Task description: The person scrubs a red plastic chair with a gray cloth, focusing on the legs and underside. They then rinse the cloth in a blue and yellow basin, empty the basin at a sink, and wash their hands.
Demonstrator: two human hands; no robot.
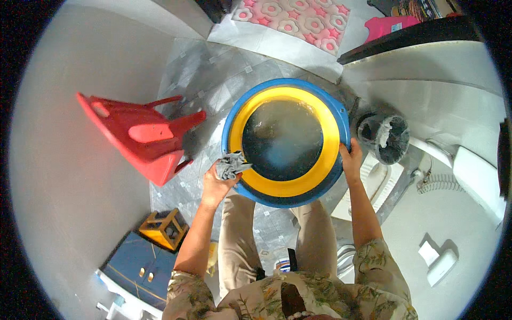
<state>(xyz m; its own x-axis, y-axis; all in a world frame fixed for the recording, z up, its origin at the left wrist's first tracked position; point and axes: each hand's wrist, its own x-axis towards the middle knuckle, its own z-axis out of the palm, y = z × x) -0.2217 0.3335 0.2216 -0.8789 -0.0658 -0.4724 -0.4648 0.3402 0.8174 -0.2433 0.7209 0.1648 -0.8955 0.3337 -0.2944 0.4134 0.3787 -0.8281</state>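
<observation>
A round plastic basin with a blue outer rim (282, 82) and a yellow inner band (333, 140) is in front of my legs. Cloudy water (282, 140) covers its dark inside. A crumpled grey cloth (231, 165) is bunched in my left hand (217, 187), at the basin's lower left rim. On the opposite side, my right hand (351, 162) grips the blue rim, thumb on top; its fingers are partly hidden. Whether the basin rests on the floor or is lifted, I cannot tell.
A red plastic chair (150, 134) stands left, by the wall. To the right are a lined waste bin (384, 138) and a squat toilet (370, 180). A yellow stool (165, 230) and blue cabinet (138, 266) are lower left. A flowered mat (294, 22) lies beyond the doorway.
</observation>
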